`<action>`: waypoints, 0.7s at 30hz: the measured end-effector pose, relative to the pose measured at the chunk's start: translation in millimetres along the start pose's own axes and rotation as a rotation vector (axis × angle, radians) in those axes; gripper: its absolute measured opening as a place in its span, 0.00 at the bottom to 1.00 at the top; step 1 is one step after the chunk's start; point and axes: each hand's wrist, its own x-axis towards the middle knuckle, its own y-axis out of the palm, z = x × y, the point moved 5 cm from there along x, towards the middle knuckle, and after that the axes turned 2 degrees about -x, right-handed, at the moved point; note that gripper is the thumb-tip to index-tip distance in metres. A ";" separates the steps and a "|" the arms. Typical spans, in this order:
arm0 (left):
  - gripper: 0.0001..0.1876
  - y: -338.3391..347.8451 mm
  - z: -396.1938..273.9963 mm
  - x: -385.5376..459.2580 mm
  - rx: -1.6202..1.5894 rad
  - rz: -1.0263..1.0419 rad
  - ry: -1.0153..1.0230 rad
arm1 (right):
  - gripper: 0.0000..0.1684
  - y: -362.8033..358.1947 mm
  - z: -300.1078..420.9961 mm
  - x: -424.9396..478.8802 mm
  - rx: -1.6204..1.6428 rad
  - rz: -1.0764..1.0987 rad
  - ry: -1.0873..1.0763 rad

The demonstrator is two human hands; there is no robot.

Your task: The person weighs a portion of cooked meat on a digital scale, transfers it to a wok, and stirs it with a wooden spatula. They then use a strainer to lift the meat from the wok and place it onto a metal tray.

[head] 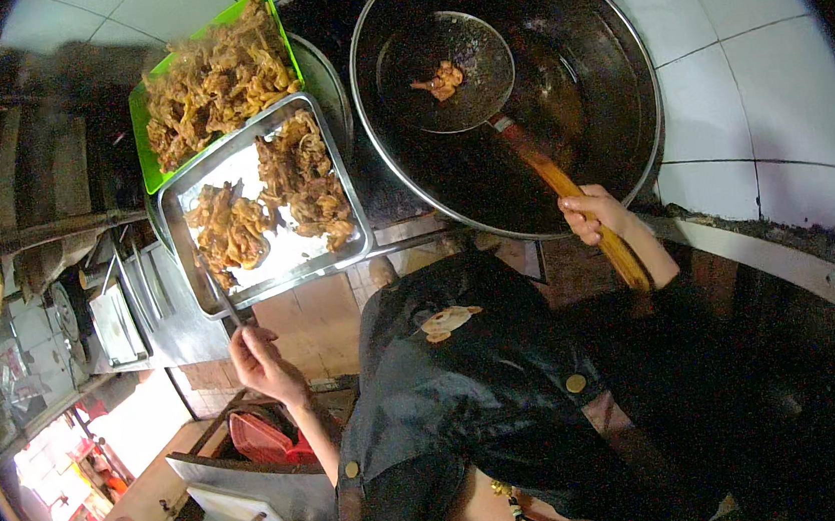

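Observation:
My right hand (595, 215) grips the long wooden handle (546, 170) of a round strainer ladle (484, 51). The ladle is inside a large, deep wok-like pot (374, 125), and a small piece of browned meat (444, 81) lies in its bowl. In my left hand (265, 362) is a slim utensil (222, 294), whose exact kind I cannot tell. Its far end reaches over the rim of a rectangular steel tray (291, 282) to the browned meat pieces (232, 225) there. More cooked pieces (303, 170) occupy the tray's right side.
A green plastic tray (144, 147) heaped with browned meat sits behind the steel tray. White wall tiles (777, 83) rise beside the pot. Lower left are red plastic baskets (259, 435) and a white board (236, 508). A steel counter (190, 327) extends left.

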 end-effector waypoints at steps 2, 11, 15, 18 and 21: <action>0.08 4.5 15.8 0.3 -0.072 0.054 -0.013 | 0.09 16.3 -12.8 -18.7 -0.008 -0.119 -0.088; 0.08 -8.4 41.5 23.8 0.066 0.163 0.026 | 0.08 21.4 -149.5 -15.8 -0.518 -0.276 -0.482; 0.09 -27.6 41.6 47.2 -0.054 0.127 0.004 | 0.09 54.3 -158.5 -18.7 -0.446 -0.487 -0.467; 0.10 -64.5 68.0 61.0 -0.035 0.082 -0.021 | 0.09 110.4 -137.9 -39.2 -0.091 -0.318 -0.527; 0.10 -86.5 83.7 70.4 -0.100 0.052 -0.149 | 0.09 159.8 -128.1 -85.2 -0.186 -0.436 -0.516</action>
